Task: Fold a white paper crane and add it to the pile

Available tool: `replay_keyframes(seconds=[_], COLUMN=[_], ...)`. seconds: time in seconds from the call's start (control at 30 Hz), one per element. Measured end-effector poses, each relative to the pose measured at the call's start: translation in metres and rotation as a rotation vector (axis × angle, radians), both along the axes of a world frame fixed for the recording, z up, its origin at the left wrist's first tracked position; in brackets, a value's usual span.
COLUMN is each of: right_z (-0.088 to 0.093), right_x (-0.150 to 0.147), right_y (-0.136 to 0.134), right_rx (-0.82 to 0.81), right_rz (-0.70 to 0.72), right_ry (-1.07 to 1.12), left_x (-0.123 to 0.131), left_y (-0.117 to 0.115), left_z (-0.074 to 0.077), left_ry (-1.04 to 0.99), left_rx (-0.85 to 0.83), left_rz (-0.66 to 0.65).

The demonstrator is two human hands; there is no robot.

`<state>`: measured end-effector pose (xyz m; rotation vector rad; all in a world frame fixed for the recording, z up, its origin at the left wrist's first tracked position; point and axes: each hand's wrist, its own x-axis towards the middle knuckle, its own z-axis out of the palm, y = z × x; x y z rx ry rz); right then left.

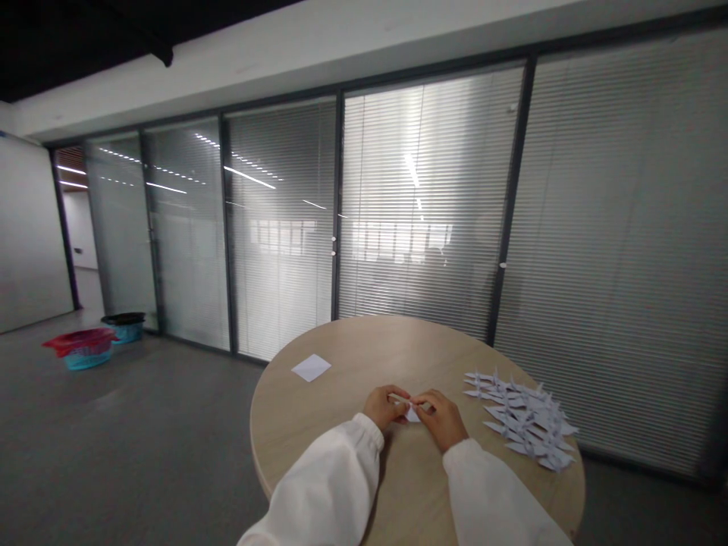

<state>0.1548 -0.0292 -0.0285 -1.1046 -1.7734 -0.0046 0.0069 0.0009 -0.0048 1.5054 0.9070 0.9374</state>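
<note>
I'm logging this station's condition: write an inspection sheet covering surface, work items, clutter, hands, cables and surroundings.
Surface: round table, wood-look top.
Work items: small white paper in the hands; flat white sheet, left; cluster of pointed folded papers, right.
Clutter: nothing seen.
Hands: left hand and right hand both pinch the small white paper.
Cables: nothing seen.
Surroundings: glazed partition with blinds; red-lined bin and black-lined bin, floor, left.

White paper (412,415) in both hands (385,407)
</note>
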Motion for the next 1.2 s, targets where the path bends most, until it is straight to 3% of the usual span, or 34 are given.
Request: replay_keyframes(seconds=[0.27, 0.8, 1.2], right_z=[0.002, 0.012, 0.014], right_x=[0.0, -0.009, -0.014], right_y=[-0.002, -0.012, -0.016], right_rx=[0.064, 0.195, 0.211], right_rz=[-0.112, -0.239, -0.175], right_ry=[-0.162, -0.4, -0.511], left_x=[0.001, 0.0, -0.002], left_y=[0.003, 0.004, 0.017], left_z=[-0.005, -0.004, -0.012], left_ry=[0.024, -0.151, -0.249], left_rx=[-0.006, -0.194, -0.238], left_rz=[0.011, -0.044, 0.051])
